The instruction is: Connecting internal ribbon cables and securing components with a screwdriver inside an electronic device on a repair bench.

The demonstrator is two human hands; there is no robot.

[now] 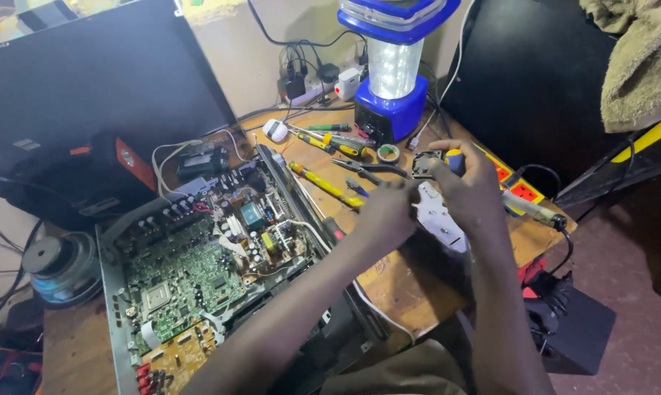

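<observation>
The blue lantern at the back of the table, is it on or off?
On. The blue lantern stands upright, and its clear middle part glows bright white.

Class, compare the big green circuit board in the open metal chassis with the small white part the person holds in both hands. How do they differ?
The green circuit board is large; the white part is small by comparison. The board lies untouched in its metal chassis, while the white part is gripped between the left hand and right hand. The board is crowded with components; the white part looks mostly plain. Both are over the wooden bench.
</observation>
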